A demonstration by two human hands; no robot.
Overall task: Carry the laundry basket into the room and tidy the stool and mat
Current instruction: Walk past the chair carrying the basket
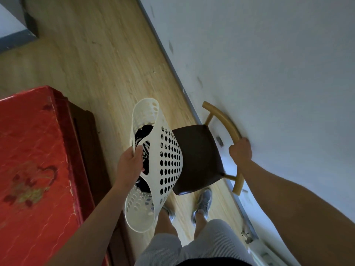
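A white perforated laundry basket point(169, 160) hangs squeezed and tilted in front of me, with dark and striped clothes inside. My left hand point(129, 166) is shut on its handles. To its right stands the stool point(197, 160), a dark-seated chair with a curved tan wooden backrest against the wall. My right hand point(241, 149) grips the middle of that backrest. No mat is in view.
A bed with a red patterned cover point(32, 169) and dark wooden frame fills the left. A white wall point(269, 64) with a grey baseboard runs along the right. Light wood floor point(96, 54) stretches ahead between them. My feet in grey shoes stand below the chair.
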